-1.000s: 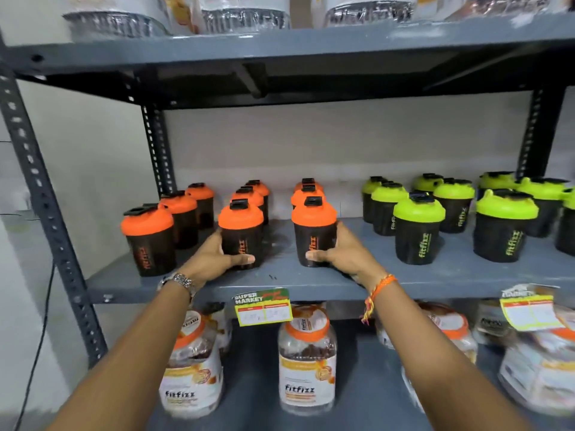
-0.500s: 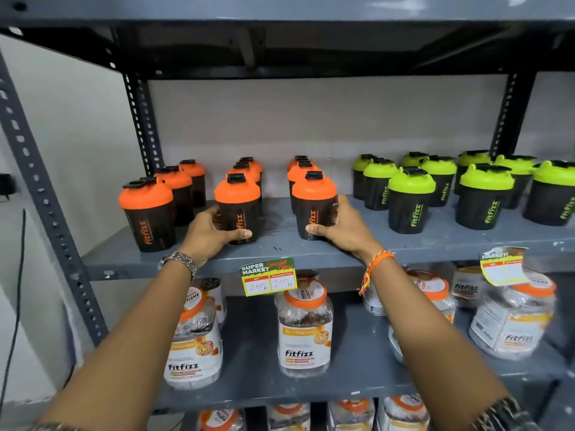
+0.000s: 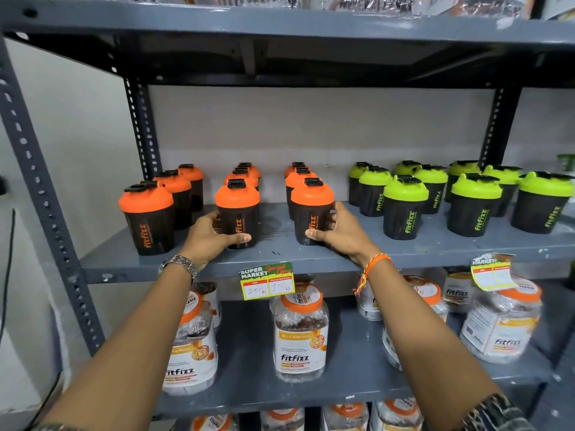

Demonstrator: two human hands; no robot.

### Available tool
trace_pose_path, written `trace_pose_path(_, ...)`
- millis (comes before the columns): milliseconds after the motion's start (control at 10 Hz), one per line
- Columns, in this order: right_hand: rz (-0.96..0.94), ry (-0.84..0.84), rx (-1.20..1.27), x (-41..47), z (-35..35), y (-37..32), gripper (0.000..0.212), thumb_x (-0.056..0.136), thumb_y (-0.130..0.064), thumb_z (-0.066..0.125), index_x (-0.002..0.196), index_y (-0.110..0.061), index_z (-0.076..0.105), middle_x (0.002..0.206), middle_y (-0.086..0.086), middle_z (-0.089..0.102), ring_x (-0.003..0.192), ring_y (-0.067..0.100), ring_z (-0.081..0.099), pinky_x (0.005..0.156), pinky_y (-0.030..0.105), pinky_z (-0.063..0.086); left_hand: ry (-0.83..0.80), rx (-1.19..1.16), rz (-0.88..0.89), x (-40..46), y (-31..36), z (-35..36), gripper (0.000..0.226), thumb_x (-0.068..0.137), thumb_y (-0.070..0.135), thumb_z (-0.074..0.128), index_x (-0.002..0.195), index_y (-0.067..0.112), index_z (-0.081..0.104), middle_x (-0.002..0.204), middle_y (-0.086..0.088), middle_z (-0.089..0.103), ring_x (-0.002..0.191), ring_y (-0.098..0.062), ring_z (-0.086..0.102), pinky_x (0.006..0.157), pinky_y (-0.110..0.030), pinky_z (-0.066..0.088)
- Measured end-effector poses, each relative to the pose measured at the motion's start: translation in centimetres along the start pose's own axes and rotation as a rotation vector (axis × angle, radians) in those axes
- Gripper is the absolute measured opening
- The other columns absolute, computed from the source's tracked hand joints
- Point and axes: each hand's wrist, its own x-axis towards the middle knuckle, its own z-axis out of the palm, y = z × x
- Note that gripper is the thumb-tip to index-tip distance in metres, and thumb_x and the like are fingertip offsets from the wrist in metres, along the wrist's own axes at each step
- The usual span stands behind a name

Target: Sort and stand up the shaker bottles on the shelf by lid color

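Note:
Black shaker bottles stand upright on the grey middle shelf (image 3: 280, 259). Several with orange lids form three rows on the left half, and several with green lids (image 3: 404, 206) fill the right half. My left hand (image 3: 211, 236) wraps the base of the front orange-lidded bottle of the middle row (image 3: 238, 209). My right hand (image 3: 339, 231) holds the base of the front orange-lidded bottle of the third row (image 3: 312, 209). Both bottles rest on the shelf. Another orange-lidded bottle (image 3: 147, 217) stands at the front left.
The shelf above (image 3: 280, 29) hangs low over the bottles. Perforated metal uprights (image 3: 40, 194) frame the left side. Yellow price tags (image 3: 267, 283) hang on the shelf edge. Clear jars with orange lids (image 3: 300, 334) fill the lower shelves.
The view has shifted slightly; both hands stay on the bases of the same two orange-lidded bottles, which remain on the shelf.

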Motion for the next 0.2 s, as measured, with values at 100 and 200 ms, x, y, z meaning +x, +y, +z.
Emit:
trace_pose_path(100, 0.026, -0.011, -0.008, -0.24, -0.10, -0.42, 0.085, 0.069, -0.024, 0.093, 0.137, -0.016, 0.043, 0.142, 0.014, 0.060, 0.127, 0.031, 0.061, 0.110, 0.055, 0.049, -0.003, -0.015, -0.023, -0.12, 0.40, 0.03, 0.112, 0.015, 0.065, 0.093, 0.116, 0.025, 0.064, 0.118, -0.003, 0.074, 0.109, -0.022, 0.070, 0.103, -0.048, 0.053)
trace_pose_path(200, 0.043, 0.006, 0.086, -0.64, -0.08, -0.94, 0.102, 0.059, -0.031, 0.096, 0.142, -0.014, 0.039, 0.143, 0.015, 0.060, 0.125, 0.028, 0.061, 0.111, 0.054, 0.047, 0.022, -0.033, -0.026, -0.39, 0.98, 0.32, 0.095, 0.033, 0.042, 0.098, 0.118, 0.021, 0.061, 0.118, -0.003, 0.072, 0.111, -0.022, 0.067, 0.106, -0.047, 0.051)
